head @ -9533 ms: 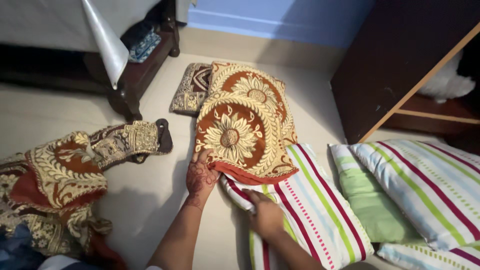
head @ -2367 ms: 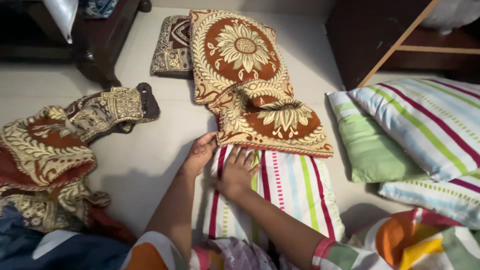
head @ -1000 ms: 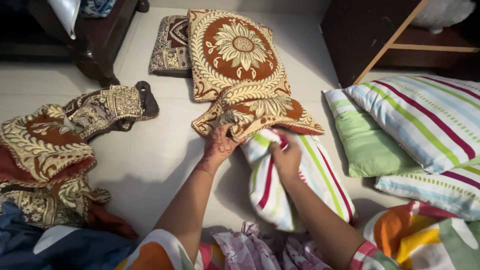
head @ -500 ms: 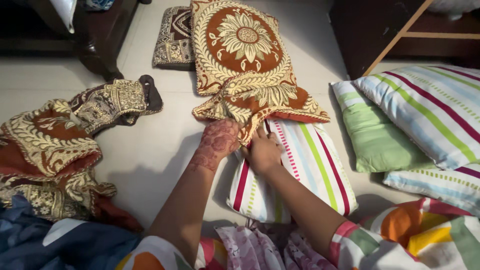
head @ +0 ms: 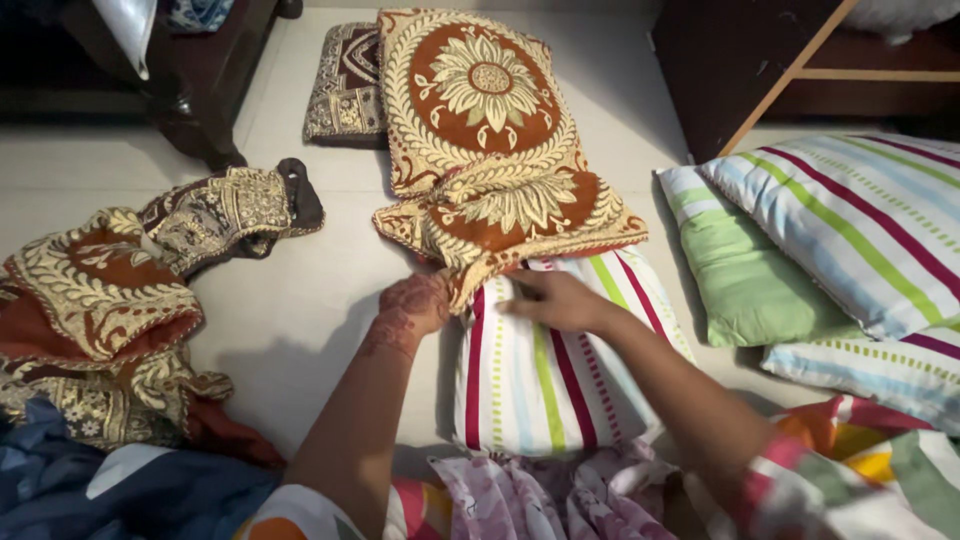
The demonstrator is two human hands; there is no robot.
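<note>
Two hands work best here: the left hand (head: 415, 303) pinching the cover (head: 510, 215) mouth wide while the flat, ungripping right hand (head: 556, 298) presses the pillow (head: 540, 370) squarely inward.

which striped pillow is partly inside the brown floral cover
The striped pillow under both hands, its far end tucked into the brown floral cover. The other striped pillows lie bare at right.
</note>
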